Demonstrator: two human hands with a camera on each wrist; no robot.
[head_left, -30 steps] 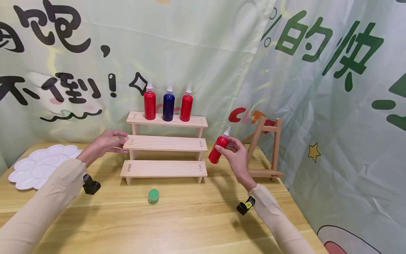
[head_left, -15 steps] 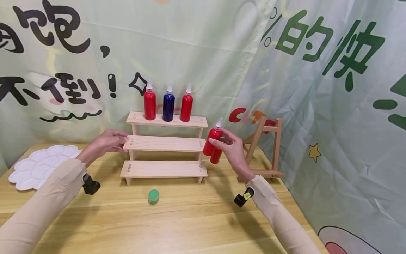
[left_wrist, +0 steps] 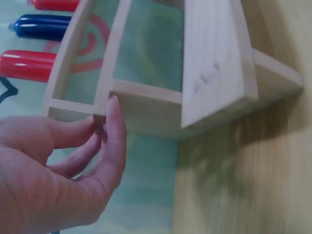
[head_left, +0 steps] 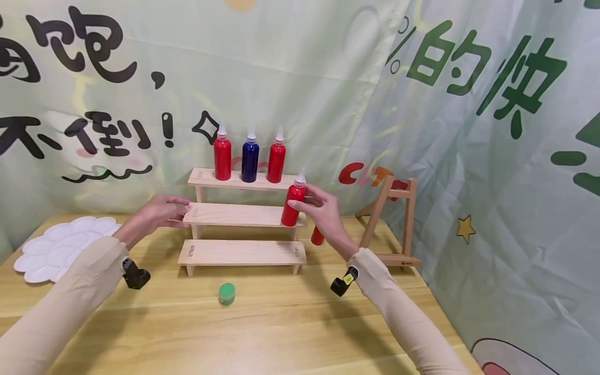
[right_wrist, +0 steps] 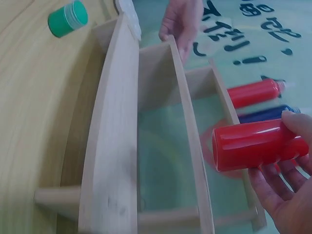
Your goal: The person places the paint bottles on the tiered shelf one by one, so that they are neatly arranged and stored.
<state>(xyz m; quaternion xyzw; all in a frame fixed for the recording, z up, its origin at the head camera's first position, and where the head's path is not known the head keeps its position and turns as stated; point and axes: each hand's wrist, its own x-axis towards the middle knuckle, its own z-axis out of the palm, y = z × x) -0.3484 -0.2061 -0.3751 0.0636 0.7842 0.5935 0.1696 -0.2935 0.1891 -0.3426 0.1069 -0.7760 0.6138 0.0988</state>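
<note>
My right hand (head_left: 328, 216) holds a red squeeze bottle (head_left: 293, 204) with a white nozzle, slightly tilted, over the right end of the middle tier. In the right wrist view, a gap shows between the base of that red bottle (right_wrist: 248, 146) and the tier's board. A three-tier wooden display rack (head_left: 239, 213) stands on the table. Its middle board is pinched at the left end by my left hand (head_left: 158, 214); thumb and fingers close on the corner in the left wrist view (left_wrist: 83, 161). On the top tier stand two red bottles (head_left: 222, 159) (head_left: 276, 162) and a blue bottle (head_left: 250, 161).
Another red bottle (head_left: 317, 237) stands behind my right hand, mostly hidden. A small wooden easel (head_left: 408, 224) is at the right. A white flower-shaped palette (head_left: 51, 250) lies at the left. A green-lidded jar (head_left: 227, 293) sits in front of the rack.
My right hand has moved left with the red bottle, from beside the rack to over its middle tier. The other red bottle came into view behind it. My left hand has stayed put.
</note>
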